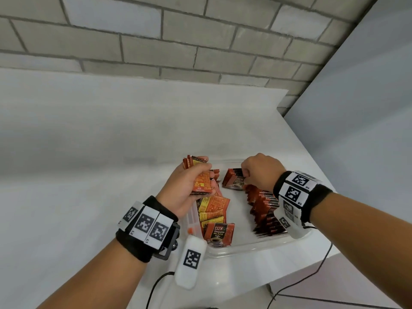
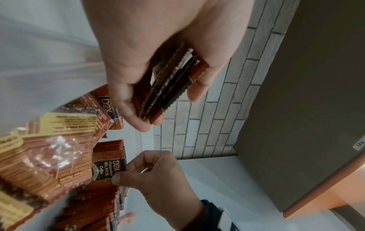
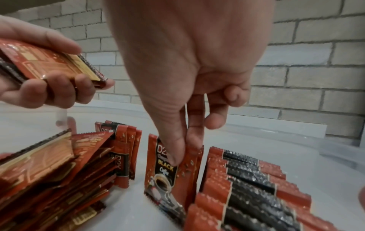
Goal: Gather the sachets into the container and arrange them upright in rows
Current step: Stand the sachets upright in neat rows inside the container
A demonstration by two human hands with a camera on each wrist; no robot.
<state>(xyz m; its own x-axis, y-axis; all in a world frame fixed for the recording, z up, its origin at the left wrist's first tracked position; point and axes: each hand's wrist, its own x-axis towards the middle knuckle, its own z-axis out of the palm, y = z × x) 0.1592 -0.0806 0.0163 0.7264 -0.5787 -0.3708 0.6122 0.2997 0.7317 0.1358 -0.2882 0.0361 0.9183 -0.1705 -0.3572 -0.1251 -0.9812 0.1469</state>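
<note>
The red and black coffee sachets sit in one clear plastic container (image 1: 249, 247) at the lower centre of the head view, on a white table (image 1: 89, 152). Inside it, at the right, a long row of sachets (image 1: 265, 210) stands on edge, packed too tightly to count. At its far end a small upright group (image 1: 234, 178) stands a little apart from the row, and the right hand (image 1: 260, 170) pinches the front sachet (image 3: 168, 168) of that group between thumb and forefinger, the other fingers curled loosely (the label reads D2X Black Coffee). At the left of the container a loose heap (image 1: 214, 212) lies flat and overlapping, some yellow-panelled backs up; at least four show from above, and the right wrist view shows more beneath.

The left hand (image 1: 189, 188) hovers above the heap, thumb and fingers wrapped round a stack of sachets (image 1: 200, 177); the left wrist view shows several edges, the exact number unclear.
</note>
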